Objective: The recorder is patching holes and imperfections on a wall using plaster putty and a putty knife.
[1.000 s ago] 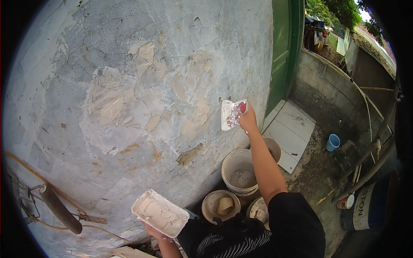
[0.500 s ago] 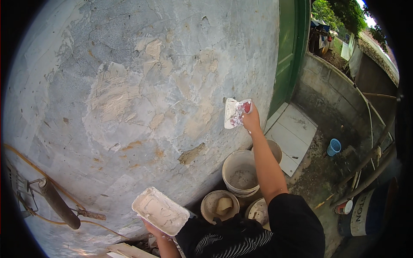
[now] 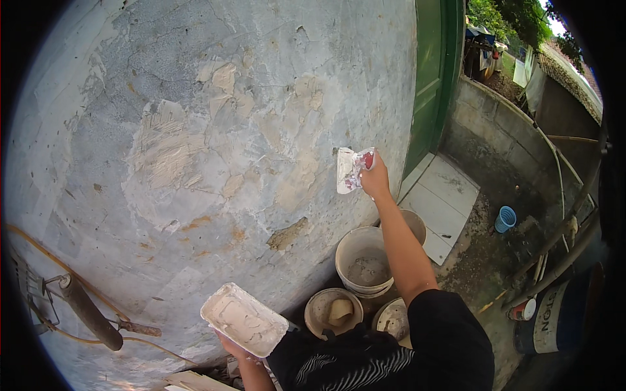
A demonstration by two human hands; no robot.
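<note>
My right hand (image 3: 374, 177) grips a putty knife (image 3: 346, 171) by its red, putty-smeared handle. Its broad blade, coated in white, is at the grey wall (image 3: 261, 39); whether it touches cannot be told. Lower left, my left hand (image 3: 233, 347) holds a white rectangular tub (image 3: 282, 329) from beneath, its fingers mostly hidden under it. Pale beige putty (image 3: 242, 317) lies inside the tub. Several beige patches of filler (image 3: 171, 153) mark the wall, and a rough bare hollow (image 3: 287, 234) shows lower down.
Several buckets (image 3: 345, 274) stand against the wall's foot below my right arm. A paint roller (image 3: 91, 313) hangs at the far left beside a hose (image 3: 62, 262). Right of the green door (image 3: 427, 85) are pale tiles (image 3: 443, 195), a blue basket (image 3: 505, 219) and a dark drum (image 3: 561, 319).
The view has shifted slightly. My right hand and the putty knife stay at nearly the same spot on the wall, and the tub remains in my left hand.
</note>
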